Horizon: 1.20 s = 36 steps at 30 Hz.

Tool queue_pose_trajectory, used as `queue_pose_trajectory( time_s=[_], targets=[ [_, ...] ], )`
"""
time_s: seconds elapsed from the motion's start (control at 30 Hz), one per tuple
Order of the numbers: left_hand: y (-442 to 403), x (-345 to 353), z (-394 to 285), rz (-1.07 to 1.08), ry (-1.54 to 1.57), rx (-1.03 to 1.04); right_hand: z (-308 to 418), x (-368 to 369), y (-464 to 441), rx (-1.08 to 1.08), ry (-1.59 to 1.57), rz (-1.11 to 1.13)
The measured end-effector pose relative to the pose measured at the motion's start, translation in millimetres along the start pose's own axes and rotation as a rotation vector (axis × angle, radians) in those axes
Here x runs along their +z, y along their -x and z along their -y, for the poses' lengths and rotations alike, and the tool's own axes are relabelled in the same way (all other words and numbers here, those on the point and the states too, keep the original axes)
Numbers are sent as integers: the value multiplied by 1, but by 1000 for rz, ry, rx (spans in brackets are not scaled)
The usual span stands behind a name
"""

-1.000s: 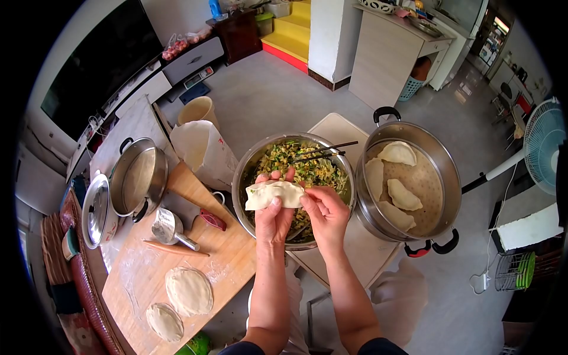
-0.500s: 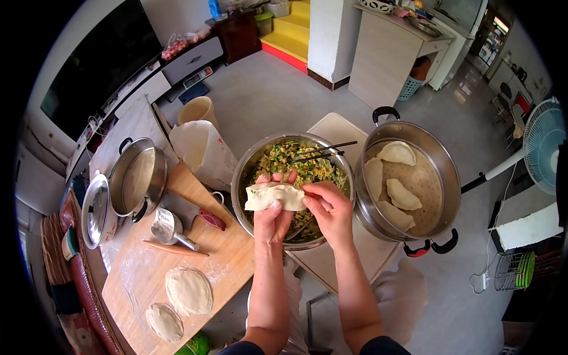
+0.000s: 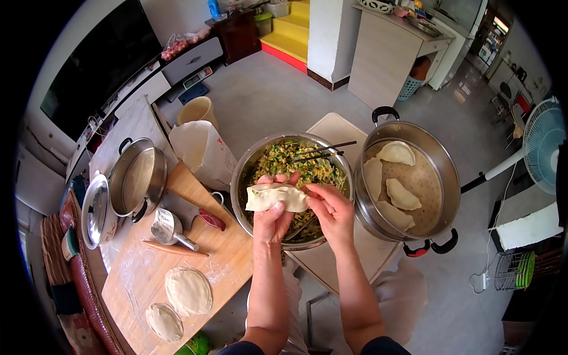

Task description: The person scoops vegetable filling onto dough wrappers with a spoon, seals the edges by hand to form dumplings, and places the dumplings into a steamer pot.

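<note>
A long pale dumpling (image 3: 273, 199) lies across the fingers of my left hand (image 3: 272, 222), whose thumb presses on its near side. Some green filling shows at the dumpling's left end. My right hand (image 3: 331, 212) pinches the right end between thumb and fingers. Both hands are over a steel bowl (image 3: 241, 228) of chopped green and yellow filling (image 3: 322, 171). A pair of dark chopsticks (image 3: 325, 150) rests across the bowl's right rim. To the right, several folded dumplings (image 3: 404, 194) lie in a large steamer pot (image 3: 455, 183).
On the wooden board (image 3: 130, 266) at left lie flat dough rounds (image 3: 188, 291), a rolling pin (image 3: 176, 248) and a metal scoop (image 3: 167, 227). Beyond it stand an empty-looking pot (image 3: 140, 177) and a white bag (image 3: 198, 151). A fan (image 3: 543, 148) stands at far right.
Both hands have shifted very slightly to the right with the dumpling. My right fingers still pinch its right end; the surrounding things stay put.
</note>
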<state>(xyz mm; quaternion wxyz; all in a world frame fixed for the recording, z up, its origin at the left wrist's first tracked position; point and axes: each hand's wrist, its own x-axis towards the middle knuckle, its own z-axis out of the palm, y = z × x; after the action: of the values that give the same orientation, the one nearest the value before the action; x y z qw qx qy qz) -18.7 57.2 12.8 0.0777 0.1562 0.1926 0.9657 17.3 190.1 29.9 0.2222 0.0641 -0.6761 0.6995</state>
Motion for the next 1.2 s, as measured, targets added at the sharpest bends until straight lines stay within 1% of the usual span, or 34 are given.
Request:
queue_pose_trajectory(
  time_s=[0.07, 0.17, 0.37, 0.47, 0.57, 0.67, 0.77, 0.87, 0.9, 1.0, 1.1, 1.2],
  targets=[
    [0, -1, 0, 3, -8, -1, 3, 4, 0, 2, -58, -13],
    [0, -2, 1, 14, -23, -6, -6, 2, -1, -86, 66, 8],
    [0, 0, 2, 10, -26, -27, -14, 8, 3, -52, 56, -82],
    [1, 1, 2, 6, -18, -33, 10, 16, 1, 66, -131, -148],
    [0, 0, 2, 6, -36, -40, -4, 15, 1, -114, 55, -121],
    [0, 0, 3, 18, -64, -50, -14, 14, 2, -139, 93, -125],
    [-1, 2, 3, 29, -121, -63, -13, 10, 0, -182, 249, -138],
    [-2, 5, 2, 23, -211, -84, -7, 4, -4, -121, 162, -101],
    [-1, 3, 2, 16, -246, -95, -1, 7, -3, -57, 52, -152],
    [0, 3, 3, 13, -332, -144, -3, 5, -5, -181, 173, -123],
    [0, 3, 5, 42, -462, -144, -12, 3, -5, -169, 207, -104],
    [1, 6, 3, 33, -497, -163, -17, -5, -5, -183, 243, -91]
  ],
)
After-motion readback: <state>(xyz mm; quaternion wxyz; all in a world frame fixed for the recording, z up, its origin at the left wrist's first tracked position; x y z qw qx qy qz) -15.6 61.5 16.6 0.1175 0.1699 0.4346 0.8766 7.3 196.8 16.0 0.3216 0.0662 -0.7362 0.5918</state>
